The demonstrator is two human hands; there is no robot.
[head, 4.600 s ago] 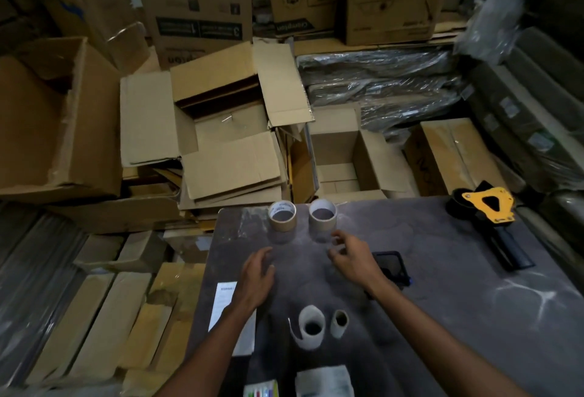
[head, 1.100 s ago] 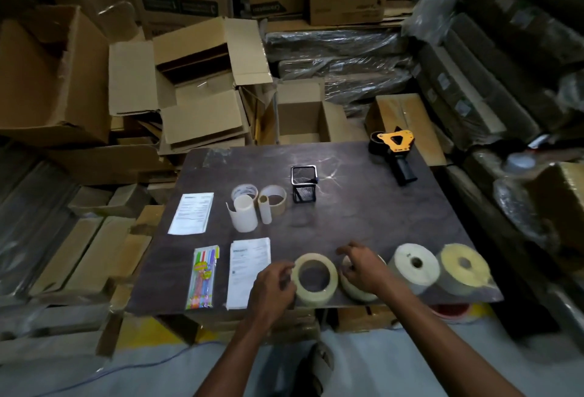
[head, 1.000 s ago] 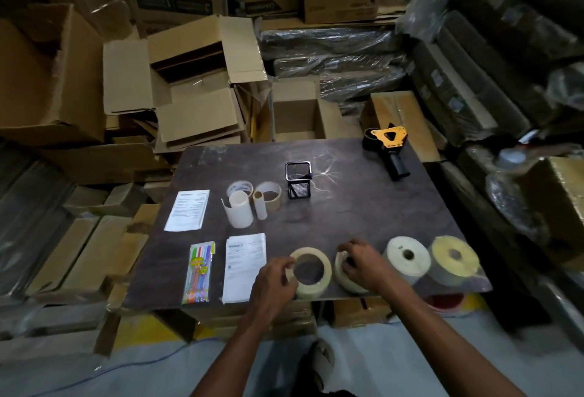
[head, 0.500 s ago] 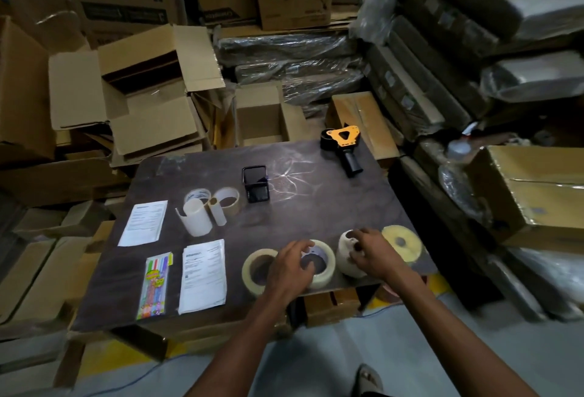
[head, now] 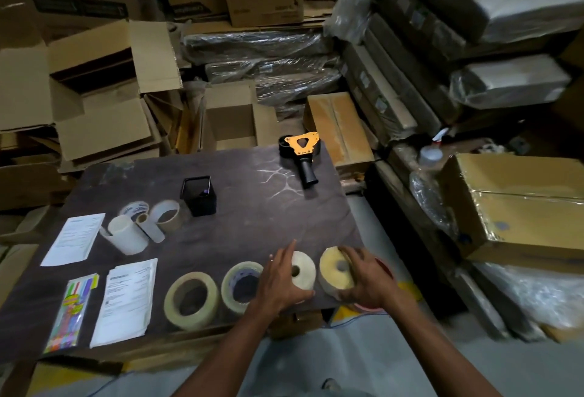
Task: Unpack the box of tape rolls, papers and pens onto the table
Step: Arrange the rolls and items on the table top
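My left grip (head: pixel 279 279) curled round white tape roll (head: pixel 304 269), thumb under near side, fingers over far edge. My right grip (head: pixel 368 276) clasps yellowish tape roll (head: pixel 335 268) from right. Both rolls at near right corner of worktop (head: pixel 252 216), just beside each other. Left of them two clear tape rolls: one (head: pixel 241 284) touching my left hand, other (head: pixel 191 299) beside it. Papers (head: pixel 126 297) and pen pack (head: pixel 72 311) near left edge. Tape dispenser (head: pixel 300 151) at far edge; black mesh cup (head: pixel 199 196) mid-worktop.
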